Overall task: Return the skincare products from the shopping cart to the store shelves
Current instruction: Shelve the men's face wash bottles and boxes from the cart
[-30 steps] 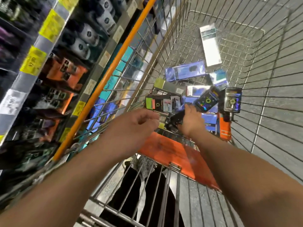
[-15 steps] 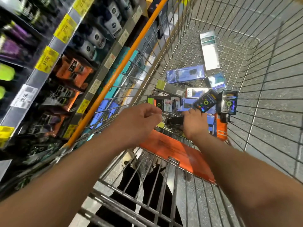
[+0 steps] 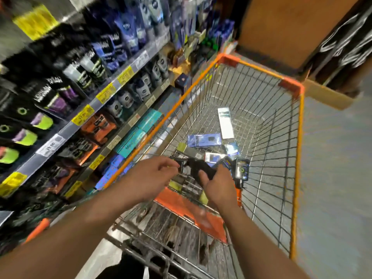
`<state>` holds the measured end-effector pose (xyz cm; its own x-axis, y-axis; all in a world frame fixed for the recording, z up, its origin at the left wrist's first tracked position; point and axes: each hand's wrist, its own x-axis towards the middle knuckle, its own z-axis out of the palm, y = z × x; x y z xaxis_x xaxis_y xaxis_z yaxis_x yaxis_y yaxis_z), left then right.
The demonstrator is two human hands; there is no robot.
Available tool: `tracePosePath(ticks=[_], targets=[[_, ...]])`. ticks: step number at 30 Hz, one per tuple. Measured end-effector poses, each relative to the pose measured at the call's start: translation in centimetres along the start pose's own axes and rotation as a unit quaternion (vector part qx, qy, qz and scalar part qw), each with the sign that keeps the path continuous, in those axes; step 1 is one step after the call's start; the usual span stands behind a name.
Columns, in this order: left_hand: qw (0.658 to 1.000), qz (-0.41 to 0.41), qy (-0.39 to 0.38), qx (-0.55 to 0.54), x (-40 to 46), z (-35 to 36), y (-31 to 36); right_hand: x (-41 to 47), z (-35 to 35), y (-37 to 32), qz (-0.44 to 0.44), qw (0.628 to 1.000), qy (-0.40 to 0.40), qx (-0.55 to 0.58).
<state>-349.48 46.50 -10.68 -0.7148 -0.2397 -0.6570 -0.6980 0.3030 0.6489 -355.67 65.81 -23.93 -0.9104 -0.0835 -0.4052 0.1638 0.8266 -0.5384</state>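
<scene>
- A wire shopping cart (image 3: pixel 298 137) with an orange rim stands on a grey floor (image 3: pixel 332 158), close beside store shelves (image 3: pixel 66 129) on the left.
- The shelves carry dark tubes, orange packs and teal boxes, with yellow price tags (image 3: pixel 83 117) along their edges; much of this is blurred.
- In the cart's basket lie boxed skincare products: a white box (image 3: pixel 225 122) farthest off, a blue box (image 3: pixel 203 140) nearer, and more packs heaped at the near end.
- The right hand (image 3: pixel 218 185) reaches over the orange child-seat flap (image 3: pixel 189 210), its grip grasping a black pack (image 3: pixel 201 169) just above the heap.
- The left hand (image 3: pixel 153 177) hangs beside it, fingers loosely curled at the pack's left end; whether they touch it I cannot tell.
</scene>
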Motion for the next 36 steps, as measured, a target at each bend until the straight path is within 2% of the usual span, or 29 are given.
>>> tracePosePath(ticks=[5, 7, 13, 17, 21, 30, 36], targets=[[0.983, -0.04, -0.023, -0.18, -3.7, -2.2, 2.1, -3.2, -5.5, -5.9, -0.024, 0.99, 0.031, 0.132], [0.974, -0.038, -0.024, -0.22, -5.0, -3.2, 3.0, -4.7, -7.5, -8.2, -0.022, 0.983, 0.042, 0.177], [0.968, 0.01, -0.016, -0.249, -8.3, -6.5, 5.4, -9.1, -12.0, -14.9, -0.04, 0.956, 0.077, 0.281], [0.959, 0.068, -0.019, -0.276, -10.8, -9.6, 6.2, -11.5, -13.3, -19.4, -0.074, 0.932, 0.072, 0.347], [0.953, 0.142, 0.005, -0.267, -13.8, -14.2, 5.7, -14.0, -13.4, -24.5, -0.124, 0.912, 0.049, 0.389], [0.932, 0.237, 0.135, -0.239, -21.7, -24.0, 2.0, -20.4, -10.0, -36.0, -0.249, 0.871, -0.014, 0.424], [0.899, 0.276, 0.213, -0.264, -27.0, -29.5, -1.3, -24.8, -7.0, -42.5, -0.298, 0.854, -0.124, 0.408]])
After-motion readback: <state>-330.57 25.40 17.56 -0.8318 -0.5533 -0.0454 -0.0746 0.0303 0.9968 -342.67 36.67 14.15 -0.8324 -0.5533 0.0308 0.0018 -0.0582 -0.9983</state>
